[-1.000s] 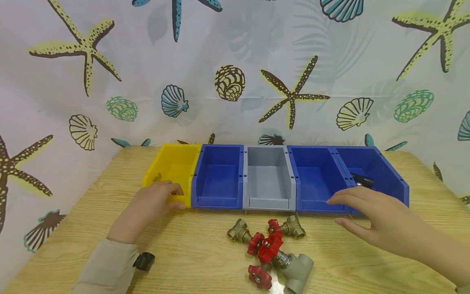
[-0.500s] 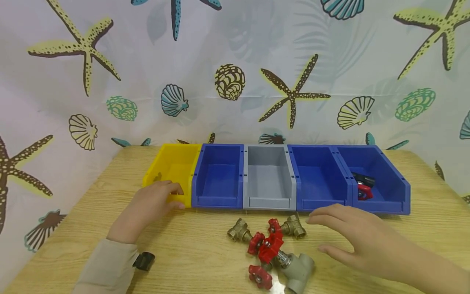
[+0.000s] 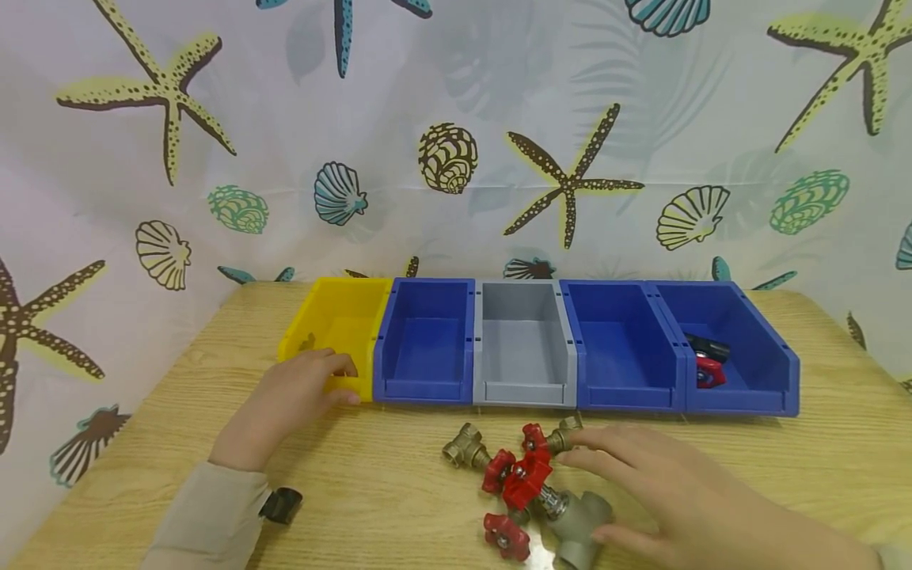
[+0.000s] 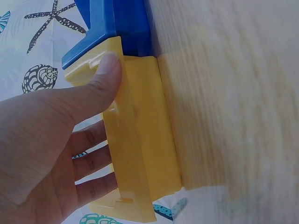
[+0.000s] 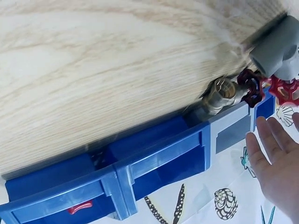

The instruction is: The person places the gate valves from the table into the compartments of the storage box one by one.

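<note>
My left hand (image 3: 288,400) grips the front wall of the yellow bin (image 4: 135,126); in the left wrist view its thumb lies over the rim and other fingers reach inside. Over the pile of valves hovers my right hand (image 3: 670,495), fingers extended and nothing held. A grey tee-shaped valve (image 3: 580,518) with a red handwheel (image 3: 526,479) lies near its thumb. Its fingers partly cover a brass valve (image 3: 568,427). Left of that lies another brass valve (image 3: 466,447). A further red handwheel (image 3: 507,536) shows in front, its body mostly hidden.
Right of the yellow bin stand a blue bin (image 3: 423,392), a grey bin (image 3: 525,393) and two more blue bins. The rightmost blue bin (image 3: 744,401) holds a red handwheel (image 3: 708,371) and a black cylindrical part (image 3: 708,347). A patterned cloth (image 3: 385,119) hangs behind.
My right hand has moved from the rightmost blue bin down and left to the valves. A red handwheel in that bin has come into sight. My left hand stays put.
</note>
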